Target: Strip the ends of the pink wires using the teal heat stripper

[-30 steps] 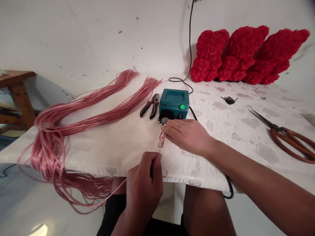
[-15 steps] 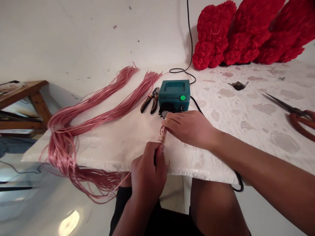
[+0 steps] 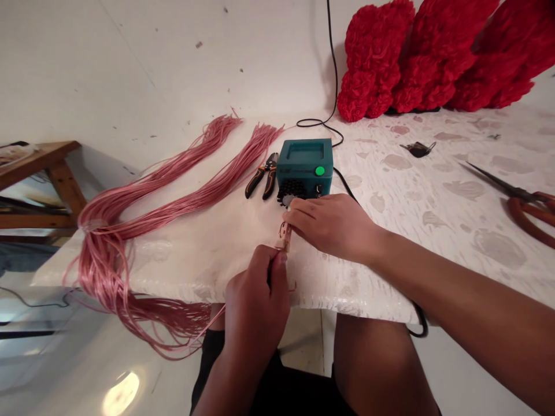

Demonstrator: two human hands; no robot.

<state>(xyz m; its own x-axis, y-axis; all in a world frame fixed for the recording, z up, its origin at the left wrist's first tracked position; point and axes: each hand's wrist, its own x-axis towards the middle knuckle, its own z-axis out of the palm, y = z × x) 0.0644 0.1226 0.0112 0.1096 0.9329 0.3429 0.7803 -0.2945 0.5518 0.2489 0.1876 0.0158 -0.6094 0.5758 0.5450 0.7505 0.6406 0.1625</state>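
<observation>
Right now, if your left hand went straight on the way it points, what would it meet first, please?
Your left hand would most likely meet the small pale pink piece first; it sits just ahead, perhaps already touching, though depth is hard to judge.

Scuffed white wall [image 3: 143,63], wooden bench [image 3: 52,157], what looks like glossy floor [image 3: 87,370]
</observation>
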